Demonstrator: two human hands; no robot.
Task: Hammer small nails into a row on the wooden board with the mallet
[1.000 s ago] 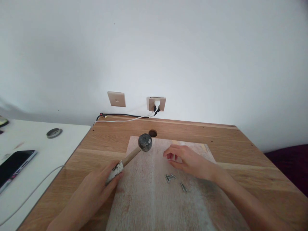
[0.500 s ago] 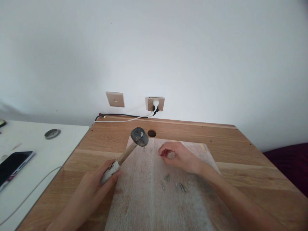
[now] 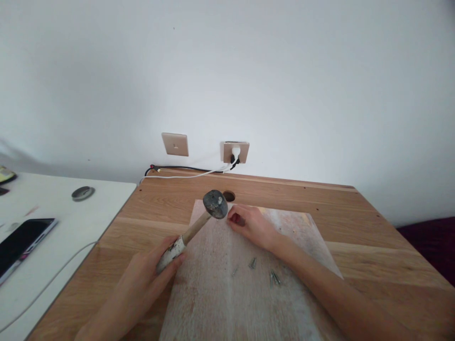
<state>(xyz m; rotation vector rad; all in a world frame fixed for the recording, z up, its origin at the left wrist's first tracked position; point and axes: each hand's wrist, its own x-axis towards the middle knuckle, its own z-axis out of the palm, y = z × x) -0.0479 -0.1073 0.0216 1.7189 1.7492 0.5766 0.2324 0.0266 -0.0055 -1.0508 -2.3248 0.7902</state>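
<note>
My left hand [image 3: 156, 267] is wrapped round the white, worn grip of a rubber mallet [image 3: 215, 204]. Its black head is raised over the far left part of a pale, worn wooden board [image 3: 202, 293], tilted up and to the right. Just right of the mallet head, my right hand [image 3: 250, 225] is closed in a pinch low over the board's far part; whatever sits between the fingertips is hidden. Several small metal screws or nails [image 3: 274, 278] lie loose on the board, nearer to me than the right hand.
Beneath the board is a wooden desk [image 3: 369, 260] with a round cable hole [image 3: 229, 195]. Cables [image 3: 188, 176] run along its back edge to a wall socket [image 3: 236, 152]. On a white table [image 3: 106, 199] at left lie a phone [image 3: 24, 244] and a round grey lid [image 3: 83, 193].
My right hand has moved left and slightly away from me, now close to the mallet head. My left hand keeps hold of the mallet. The view has shifted slightly.
</note>
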